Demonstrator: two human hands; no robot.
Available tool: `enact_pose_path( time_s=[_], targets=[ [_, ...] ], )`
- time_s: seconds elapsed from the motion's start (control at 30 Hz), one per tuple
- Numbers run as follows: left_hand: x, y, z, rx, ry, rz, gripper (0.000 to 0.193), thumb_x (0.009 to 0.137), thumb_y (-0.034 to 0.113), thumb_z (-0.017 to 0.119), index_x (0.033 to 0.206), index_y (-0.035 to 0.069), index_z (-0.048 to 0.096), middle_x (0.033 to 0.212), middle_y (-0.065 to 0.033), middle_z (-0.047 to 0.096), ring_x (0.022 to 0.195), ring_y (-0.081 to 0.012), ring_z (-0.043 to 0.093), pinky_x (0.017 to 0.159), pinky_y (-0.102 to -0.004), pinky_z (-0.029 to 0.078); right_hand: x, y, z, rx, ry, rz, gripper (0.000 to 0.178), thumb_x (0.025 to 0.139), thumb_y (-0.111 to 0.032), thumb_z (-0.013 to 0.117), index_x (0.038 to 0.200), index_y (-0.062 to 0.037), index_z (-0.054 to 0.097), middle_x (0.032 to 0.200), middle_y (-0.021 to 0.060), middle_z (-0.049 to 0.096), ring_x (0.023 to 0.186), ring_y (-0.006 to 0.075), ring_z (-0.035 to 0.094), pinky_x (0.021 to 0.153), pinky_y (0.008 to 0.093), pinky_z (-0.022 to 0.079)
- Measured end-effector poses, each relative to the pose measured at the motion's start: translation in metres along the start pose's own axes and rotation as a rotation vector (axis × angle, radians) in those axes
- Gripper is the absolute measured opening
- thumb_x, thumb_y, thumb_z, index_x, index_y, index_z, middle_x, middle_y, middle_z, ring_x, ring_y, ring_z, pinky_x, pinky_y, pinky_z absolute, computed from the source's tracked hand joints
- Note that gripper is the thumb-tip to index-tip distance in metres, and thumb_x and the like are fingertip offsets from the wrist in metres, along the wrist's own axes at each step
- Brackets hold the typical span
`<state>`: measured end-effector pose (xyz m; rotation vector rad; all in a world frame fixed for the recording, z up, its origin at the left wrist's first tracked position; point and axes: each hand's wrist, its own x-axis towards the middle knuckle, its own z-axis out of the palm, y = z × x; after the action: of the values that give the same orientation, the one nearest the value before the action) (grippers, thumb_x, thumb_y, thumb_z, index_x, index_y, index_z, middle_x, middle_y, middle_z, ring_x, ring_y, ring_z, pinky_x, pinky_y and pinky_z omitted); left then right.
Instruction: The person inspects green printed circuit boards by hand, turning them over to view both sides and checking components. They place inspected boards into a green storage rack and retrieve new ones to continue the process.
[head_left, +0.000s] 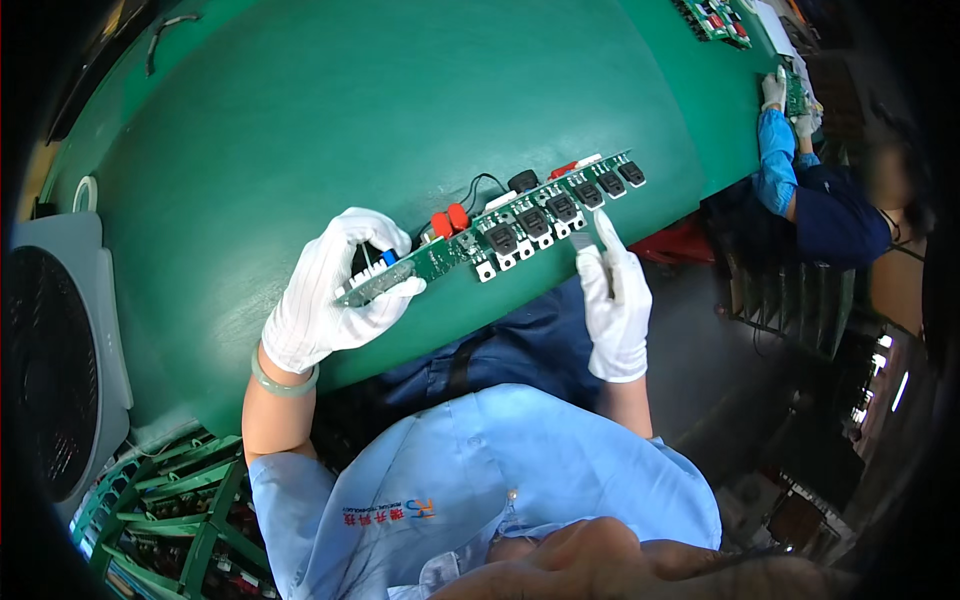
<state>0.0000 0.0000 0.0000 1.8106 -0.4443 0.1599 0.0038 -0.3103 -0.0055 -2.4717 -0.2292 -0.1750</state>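
Observation:
A long green circuit board [437, 258] is tilted up over the table, its left end gripped between the thumb and fingers of my white-gloved left hand [335, 290]. Along its lower edge runs a row of black components with metal tabs [534, 222]. Red parts [450, 220], a black round part [523, 181] and a looped black wire stand along the upper edge. Just below the board's right half, my gloved right hand [615, 300] pinches a small flat grey piece [581, 240] between thumb and fingers. That piece lies close to the tabs; whether it touches them I cannot tell.
The green tabletop [400, 100] spreads beyond the board. A grey fan [70, 350] stands at the left, above green racks [180, 520]. More circuit boards [715, 20] lie far right, where a co-worker in blue sleeves [776, 150] handles another board. A cable piece [160, 40] lies far left.

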Motion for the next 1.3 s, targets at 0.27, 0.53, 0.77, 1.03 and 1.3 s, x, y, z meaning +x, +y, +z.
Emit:
enact_pose_path(
  time_s=[0.27, 0.53, 0.77, 1.03, 1.3],
  targets=[
    [0.001, -0.004, 0.002, 0.091, 0.022, 0.064, 0.041, 0.074, 0.010, 0.078, 0.100, 0.004, 0.048, 0.089, -0.0125, 0.060, 0.078, -0.0283, 0.064, 0.069, -0.0356, 0.053, 0.002, -0.014, 0.017, 0.032, 0.086, -0.097, 0.012, 0.086, -0.005, 0.067, 0.097, -0.0014, 0.064, 0.097, 0.0154, 0.067, 0.083, 0.0292, 0.067, 0.072, 0.0333, 0.053],
    [0.001, -0.004, 0.003, 0.070, 0.012, 0.053, 0.040, 0.073, 0.010, 0.078, 0.099, 0.004, 0.048, 0.089, -0.0124, 0.060, 0.079, -0.0283, 0.065, 0.068, -0.0354, 0.053, 0.002, -0.018, 0.016, 0.032, 0.077, -0.114, 0.013, 0.084, -0.003, 0.067, 0.096, -0.0023, 0.064, 0.096, 0.0141, 0.067, 0.084, 0.0300, 0.066, 0.073, 0.0340, 0.053],
    [0.001, -0.003, 0.002, 0.104, 0.000, 0.066, 0.040, 0.073, 0.009, 0.078, 0.100, 0.004, 0.048, 0.089, -0.0125, 0.060, 0.078, -0.0285, 0.064, 0.068, -0.0351, 0.052, 0.000, -0.015, 0.018, 0.068, 0.064, -0.120, 0.010, 0.085, -0.004, 0.068, 0.094, -0.0024, 0.064, 0.092, 0.0145, 0.067, 0.083, 0.0295, 0.066, 0.072, 0.0336, 0.053],
    [0.000, 0.000, 0.000, 0.083, -0.001, 0.021, 0.041, 0.073, 0.011, 0.079, 0.098, 0.005, 0.048, 0.088, -0.0123, 0.060, 0.079, -0.0287, 0.063, 0.069, -0.0362, 0.052, 0.006, -0.003, 0.012, 0.127, 0.213, 0.088, 0.009, 0.087, -0.004, 0.067, 0.094, 0.0010, 0.065, 0.097, 0.0164, 0.068, 0.086, 0.0253, 0.067, 0.074, 0.0311, 0.053],
    [0.000, -0.002, 0.001, 0.081, 0.001, 0.036, 0.040, 0.073, 0.010, 0.079, 0.098, 0.004, 0.048, 0.087, -0.0118, 0.060, 0.078, -0.0284, 0.063, 0.069, -0.0358, 0.052, 0.008, -0.002, 0.012, 0.028, 0.151, -0.003, 0.011, 0.086, -0.004, 0.067, 0.097, -0.0004, 0.065, 0.095, 0.0147, 0.067, 0.085, 0.0276, 0.067, 0.076, 0.0327, 0.053]
  ],
)
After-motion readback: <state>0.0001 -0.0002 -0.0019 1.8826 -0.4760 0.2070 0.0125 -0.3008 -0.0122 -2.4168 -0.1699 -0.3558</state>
